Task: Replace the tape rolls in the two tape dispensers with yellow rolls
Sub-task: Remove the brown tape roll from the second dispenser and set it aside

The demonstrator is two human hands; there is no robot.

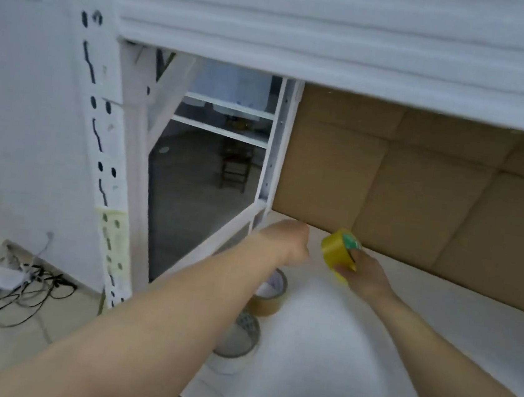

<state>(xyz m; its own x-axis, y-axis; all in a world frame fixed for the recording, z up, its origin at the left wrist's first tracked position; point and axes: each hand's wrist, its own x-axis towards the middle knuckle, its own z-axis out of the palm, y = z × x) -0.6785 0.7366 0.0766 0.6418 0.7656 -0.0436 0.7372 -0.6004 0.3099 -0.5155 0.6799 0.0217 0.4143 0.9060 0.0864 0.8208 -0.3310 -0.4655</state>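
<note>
Grip matters: right hand (364, 277) clasps the yellow tape roll (333, 250) beside the cardboard (418, 190); left hand (291, 242) there too, grip hidden, cannot tell. Best keep the core unobstructed.

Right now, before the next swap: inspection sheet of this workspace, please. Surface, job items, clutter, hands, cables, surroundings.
Surface: white shelf top, bare at the middle and right.
Job's things: yellow tape roll in hand near the back; no tape dispenser seen.
Clutter: brown tape roll and white tape roll lie flat at the left edge, partly under the left forearm.
Hands: right hand grips the yellow tape roll; left hand reaches to the back corner, its fingers hidden.
Cables: tangled cables on the floor, left of the rack.
Surroundings: cardboard sheets along the back; slotted upright; ribbed foam above.
</note>
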